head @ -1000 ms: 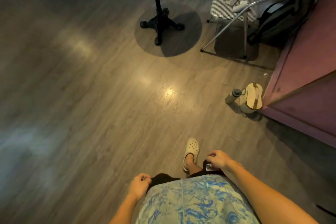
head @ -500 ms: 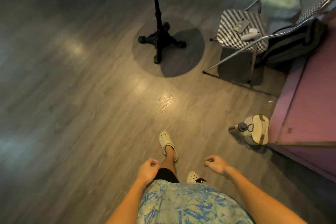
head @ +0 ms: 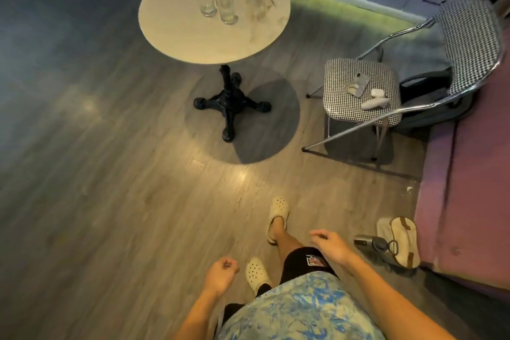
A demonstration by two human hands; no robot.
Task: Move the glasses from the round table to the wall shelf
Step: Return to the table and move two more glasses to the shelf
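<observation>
A pale round table (head: 193, 41) on a black pedestal foot stands ahead on the wooden floor. Two clear glasses stand side by side near its far middle: a short one (head: 208, 7) on the left and a taller one (head: 226, 8) to its right. A blurred, see-through shape (head: 259, 0) lies further right on the tabletop; I cannot tell what it is. My left hand (head: 219, 274) hangs low, curled into a loose fist with nothing in it. My right hand (head: 329, 246) is beside my thigh, fingers apart and empty. Both hands are far from the table. No wall shelf is in view.
A checked metal-frame chair (head: 361, 91) stands right of the table with a phone and small white items on its seat. A pink cabinet (head: 466, 188) runs along the right edge. A bottle (head: 371, 243) and a beige bag (head: 400, 240) lie at its base.
I have walked forward and my view has tilted up, so the whole tabletop and its glasses now show. My right hand has opened from a loose curl.
</observation>
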